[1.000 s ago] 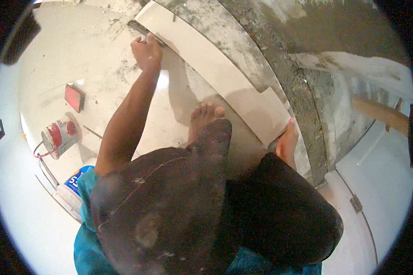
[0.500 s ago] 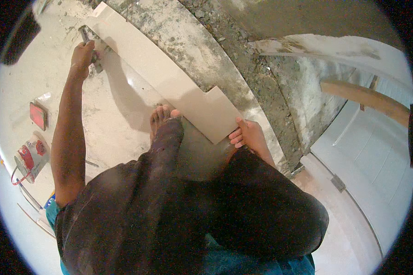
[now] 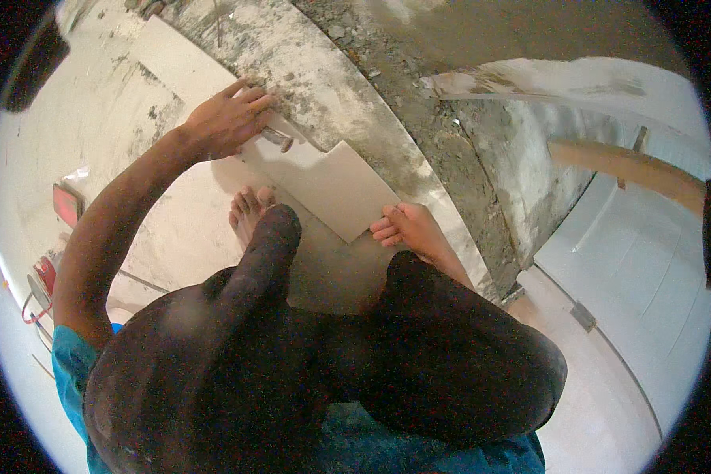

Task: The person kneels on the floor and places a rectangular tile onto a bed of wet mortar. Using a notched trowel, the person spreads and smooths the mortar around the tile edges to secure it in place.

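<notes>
A long pale tile strip (image 3: 342,189) with a stepped notch in its far edge lies slantwise on the floor in front of me. My right hand (image 3: 407,229) is closed at its near right end, fingers curled against the tile's corner. Across the middle of the strip is my left hand (image 3: 233,120), its fingers bent toward the far edge. A short hand tool (image 3: 276,140) with a rounded, brownish end sticks out from under the left palm; the rest of it is hidden, so its kind is unclear. My bare foot (image 3: 251,207) rests beside the strip's near edge.
Beyond the strip runs a dusty floor edge (image 3: 387,118) with rough rubble (image 3: 466,158) behind it. A wooden bar (image 3: 624,162) and white panels (image 3: 632,261) stand at right. At left are a red-topped block (image 3: 66,205) and a partly hidden bucket (image 3: 43,280).
My left hand has moved from the strip's far left end rightward onto its middle, carrying the tool. The strip and my right hand have shifted slightly left.
</notes>
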